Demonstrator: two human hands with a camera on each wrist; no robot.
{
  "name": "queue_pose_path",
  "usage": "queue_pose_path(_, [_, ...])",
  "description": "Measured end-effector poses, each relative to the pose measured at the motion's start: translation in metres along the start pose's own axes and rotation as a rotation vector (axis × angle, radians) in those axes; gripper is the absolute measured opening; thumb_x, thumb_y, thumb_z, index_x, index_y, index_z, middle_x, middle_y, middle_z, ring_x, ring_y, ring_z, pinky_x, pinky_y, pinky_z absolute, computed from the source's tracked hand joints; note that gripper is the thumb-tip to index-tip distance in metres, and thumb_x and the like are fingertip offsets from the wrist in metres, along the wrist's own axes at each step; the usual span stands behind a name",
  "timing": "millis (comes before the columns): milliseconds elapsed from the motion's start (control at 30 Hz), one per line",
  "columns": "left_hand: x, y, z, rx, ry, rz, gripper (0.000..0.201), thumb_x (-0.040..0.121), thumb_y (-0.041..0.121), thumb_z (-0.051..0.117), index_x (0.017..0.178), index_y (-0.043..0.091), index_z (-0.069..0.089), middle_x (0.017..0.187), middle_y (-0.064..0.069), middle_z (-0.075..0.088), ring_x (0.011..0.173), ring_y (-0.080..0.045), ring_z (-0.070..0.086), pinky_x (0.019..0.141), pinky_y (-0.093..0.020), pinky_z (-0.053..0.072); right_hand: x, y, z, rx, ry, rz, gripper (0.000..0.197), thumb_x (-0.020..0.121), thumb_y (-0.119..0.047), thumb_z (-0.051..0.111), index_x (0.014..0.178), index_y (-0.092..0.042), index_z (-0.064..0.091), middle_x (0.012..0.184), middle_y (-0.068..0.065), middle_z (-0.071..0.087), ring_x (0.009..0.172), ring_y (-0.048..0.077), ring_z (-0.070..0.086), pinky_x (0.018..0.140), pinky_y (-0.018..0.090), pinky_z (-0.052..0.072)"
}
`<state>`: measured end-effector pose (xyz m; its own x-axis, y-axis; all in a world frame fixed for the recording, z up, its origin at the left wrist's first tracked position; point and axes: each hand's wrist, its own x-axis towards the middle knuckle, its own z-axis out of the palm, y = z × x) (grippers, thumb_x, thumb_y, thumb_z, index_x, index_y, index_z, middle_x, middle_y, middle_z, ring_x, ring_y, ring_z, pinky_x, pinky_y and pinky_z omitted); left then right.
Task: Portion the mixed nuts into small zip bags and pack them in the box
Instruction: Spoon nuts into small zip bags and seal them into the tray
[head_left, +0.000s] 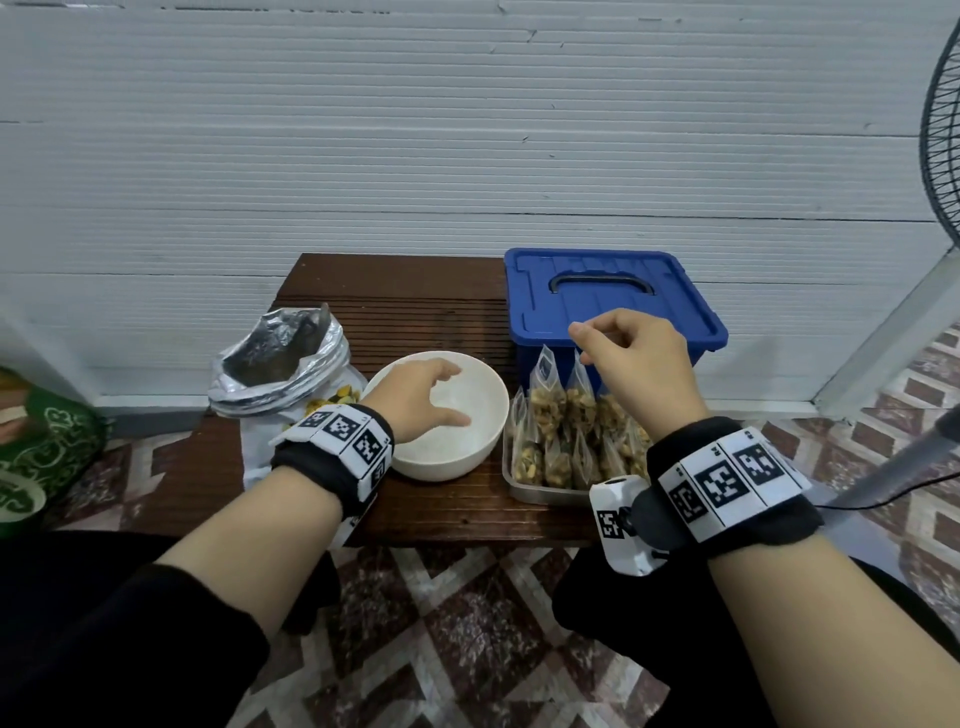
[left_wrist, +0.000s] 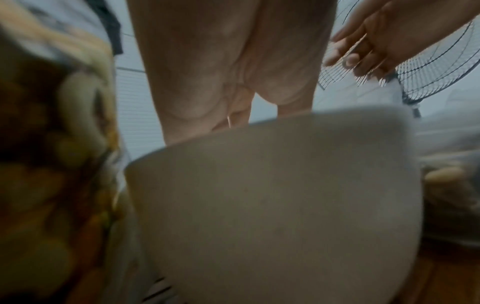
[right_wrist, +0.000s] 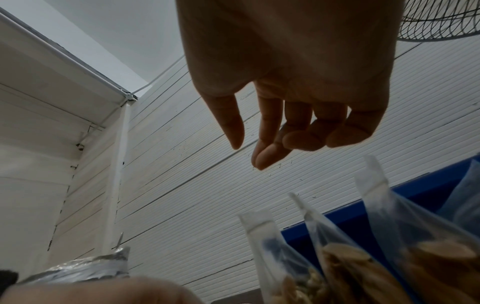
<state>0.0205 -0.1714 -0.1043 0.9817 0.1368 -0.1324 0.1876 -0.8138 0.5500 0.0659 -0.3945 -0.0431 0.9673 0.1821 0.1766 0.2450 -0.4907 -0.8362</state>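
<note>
Beneath you lies a patterned tile floor (head_left: 467, 634); ahead stands a low dark wooden table (head_left: 415, 509) against a white ribbed wall (head_left: 363, 156), with a fan (head_left: 940, 130) at the right edge. Your left hand (head_left: 423, 397) is spread wide above the near rim of the white bowl (head_left: 467, 447), holding nothing. Your right hand (head_left: 639, 364) hangs loosely curled and empty over the zip bags (head_left: 566, 431). These small clear bags, filled with tan and brown mixed nuts, stand upright and packed together in a metal tray (head_left: 540, 493) at the table's near right. Left of the bowl sits an open foil bag (head_left: 280, 364). Behind the tray is the blue box (head_left: 613, 301), its lid closed.
</note>
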Motion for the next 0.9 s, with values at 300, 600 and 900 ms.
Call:
queue_pose_path(300, [0.006,-0.008,0.017,0.284,-0.329,-0.188,0.082,0.088,0.044,0.064,0.152,0.021,0.018,0.154,-0.007,0.031,0.139,-0.027,0.032,0.114,-0.036,0.025,0.0,-0.005,0.011,-0.022,-0.031,-0.026,0.018,0.089,-0.038,0.06,0.084,-0.023,0.067,0.081,-0.001,0.069,0.081,0.01,0.062,0.068,0.019,0.045])
queue_pose_path(600, [0.007,-0.007,0.019,0.231,-0.235,-0.165,0.055,0.085,0.025,0.07,0.136,0.017,0.048,0.134,-0.003,0.054,0.122,-0.021,0.049,0.102,-0.031,0.04,-0.002,-0.004,0.016,-0.039,-0.048,-0.021,0.019,0.089,-0.038,0.061,0.085,-0.021,0.068,0.079,0.0,0.069,0.081,0.013,0.063,0.076,0.03,0.051])
queue_pose_path(900, [0.003,0.003,0.013,0.065,0.015,-0.14,0.033,0.099,0.038,0.048,0.088,0.012,0.065,0.087,-0.003,0.061,0.092,-0.024,0.057,0.079,-0.03,0.04,-0.009,-0.003,0.017,-0.09,-0.08,-0.017,0.02,0.087,-0.04,0.06,0.082,-0.023,0.068,0.078,-0.005,0.068,0.083,0.012,0.062,0.08,0.034,0.051])
